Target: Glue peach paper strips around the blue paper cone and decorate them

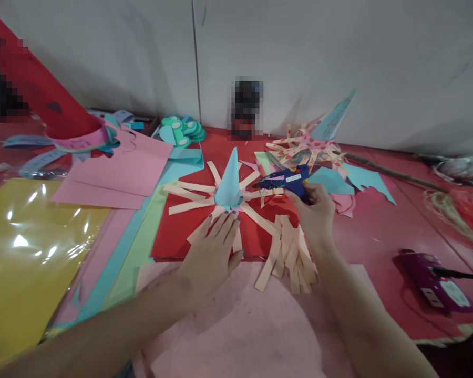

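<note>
A light-blue paper cone (230, 181) stands upright on a red sheet (256, 239), with peach paper strips (189, 206) spreading out from its base like rays. My left hand (216, 244) lies with fingers stretched out over the near strips, fingertips at the cone's base. My right hand (315, 212) is wrapped around the handle of a dark blue glue gun (289, 180). The gun's nozzle points left toward the strips on the right side of the cone. Loose peach strips (287, 254) lie in a pile below my right hand.
A second blue cone with strips (333, 121) stands at the back right near cut blue paper (366, 181). Pink sheets (114, 170), a yellow plastic-covered pack (35, 236) and a red tube (51, 84) are left. A purple power socket (437, 286) with a black cord sits right.
</note>
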`<state>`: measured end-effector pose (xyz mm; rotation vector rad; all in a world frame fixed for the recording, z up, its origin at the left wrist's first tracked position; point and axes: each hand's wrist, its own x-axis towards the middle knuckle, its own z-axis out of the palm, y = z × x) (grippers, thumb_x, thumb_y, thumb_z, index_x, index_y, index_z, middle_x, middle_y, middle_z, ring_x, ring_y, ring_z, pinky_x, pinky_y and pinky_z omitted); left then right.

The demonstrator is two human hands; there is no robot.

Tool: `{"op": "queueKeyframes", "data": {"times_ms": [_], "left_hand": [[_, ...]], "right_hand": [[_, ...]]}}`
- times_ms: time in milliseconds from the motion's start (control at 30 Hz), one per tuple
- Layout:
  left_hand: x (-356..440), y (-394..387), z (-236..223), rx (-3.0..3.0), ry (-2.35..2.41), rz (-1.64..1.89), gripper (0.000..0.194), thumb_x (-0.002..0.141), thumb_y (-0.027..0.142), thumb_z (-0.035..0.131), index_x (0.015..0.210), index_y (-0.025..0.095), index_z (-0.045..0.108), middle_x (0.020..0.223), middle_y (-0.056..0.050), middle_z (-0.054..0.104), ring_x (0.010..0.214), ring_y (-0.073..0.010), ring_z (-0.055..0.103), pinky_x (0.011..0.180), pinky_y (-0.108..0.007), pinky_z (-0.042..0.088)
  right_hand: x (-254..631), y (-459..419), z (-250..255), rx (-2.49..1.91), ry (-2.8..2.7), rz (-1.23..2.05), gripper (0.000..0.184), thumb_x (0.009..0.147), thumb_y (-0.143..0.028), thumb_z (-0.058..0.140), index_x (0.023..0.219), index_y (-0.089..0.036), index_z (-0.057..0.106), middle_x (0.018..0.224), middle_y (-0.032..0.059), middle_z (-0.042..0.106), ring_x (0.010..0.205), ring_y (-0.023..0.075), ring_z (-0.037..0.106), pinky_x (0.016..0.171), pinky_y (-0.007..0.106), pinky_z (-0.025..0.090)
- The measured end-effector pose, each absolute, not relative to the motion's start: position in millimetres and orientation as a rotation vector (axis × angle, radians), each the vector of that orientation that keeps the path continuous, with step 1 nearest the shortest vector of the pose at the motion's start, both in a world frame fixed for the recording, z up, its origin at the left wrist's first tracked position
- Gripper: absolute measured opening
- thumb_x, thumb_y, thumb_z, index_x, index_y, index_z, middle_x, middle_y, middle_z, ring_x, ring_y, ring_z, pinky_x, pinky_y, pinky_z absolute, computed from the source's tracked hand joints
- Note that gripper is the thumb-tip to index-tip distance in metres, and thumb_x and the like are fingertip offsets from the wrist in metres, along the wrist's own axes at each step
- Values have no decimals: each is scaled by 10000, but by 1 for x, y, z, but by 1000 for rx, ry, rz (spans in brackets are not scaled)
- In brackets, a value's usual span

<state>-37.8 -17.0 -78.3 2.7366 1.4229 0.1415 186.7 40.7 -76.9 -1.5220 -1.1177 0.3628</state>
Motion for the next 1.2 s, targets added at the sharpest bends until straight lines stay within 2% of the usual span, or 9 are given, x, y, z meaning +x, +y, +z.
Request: {"op": "queueKeyframes", "data": {"times_ms": [267, 467, 600, 733, 967, 1033, 1100, 1200], "left_hand": [[-40, -12, -78, 2675, 1408, 352, 489, 918, 325, 360, 1354, 108, 404, 1400, -129, 455, 1331, -270, 352, 1087, -471, 296], [-43, -5, -66, 2702, 1394, 597, 404, 936, 270, 348, 1299, 119, 443, 1356, -131, 495, 1283, -257, 417, 1097, -474, 289], [-52, 9, -64, 2480, 1511, 889, 324, 924, 230, 405, 1237, 166, 462, 1258, -109, 554, 1195, -232, 493, 1013, -421, 408], [-57, 24, -66, 2245, 1587, 989, 356, 892, 262, 502, 1235, 191, 437, 1233, -94, 555, 1166, -221, 510, 958, -390, 455], [-32, 52, -46, 2189, 1633, 1071, 592, 790, 261, 653, 1310, 188, 381, 1313, -118, 508, 1232, -267, 462, 971, -418, 435], [-24, 60, -41, 2156, 1698, 1036, 540, 778, 261, 661, 1263, 164, 444, 1244, -127, 561, 1169, -281, 515, 930, -418, 457], [-19, 66, -36, 2096, 1717, 1030, 425, 794, 245, 631, 1198, 187, 511, 1124, -86, 632, 1035, -252, 599, 863, -378, 488], [-19, 69, -28, 2036, 1732, 1095, 345, 774, 214, 635, 1113, 217, 569, 1025, -44, 667, 958, -228, 628, 813, -330, 497]], "right_hand": [[187, 41, -77, -1512, -1121, 332, 352, 620, -451, 739, 823, -197, 604, 806, 21, 658, 746, 177, 603, 718, 359, 496], [190, 43, -78, -1533, -1102, 321, 365, 627, -450, 730, 851, -189, 605, 825, 22, 657, 746, 166, 597, 742, 358, 486], [194, 45, -78, -1526, -1045, 346, 369, 608, -430, 740, 839, -187, 587, 831, 20, 655, 768, 169, 606, 743, 348, 481], [198, 48, -77, -1486, -958, 372, 376, 598, -424, 743, 827, -181, 569, 797, 9, 640, 764, 165, 603, 746, 338, 475], [204, 53, -76, -1399, -842, 385, 392, 582, -400, 749, 833, -166, 560, 803, 18, 631, 770, 156, 591, 788, 340, 459], [206, 54, -75, -1378, -810, 390, 402, 564, -393, 758, 828, -162, 562, 796, 19, 630, 769, 158, 590, 779, 334, 458], [207, 55, -75, -1364, -785, 389, 406, 555, -396, 758, 822, -160, 563, 783, 16, 628, 758, 157, 588, 767, 330, 459], [208, 56, -73, -1368, -759, 386, 412, 553, -407, 755, 823, -159, 566, 764, 10, 625, 735, 154, 584, 753, 327, 459]]}}
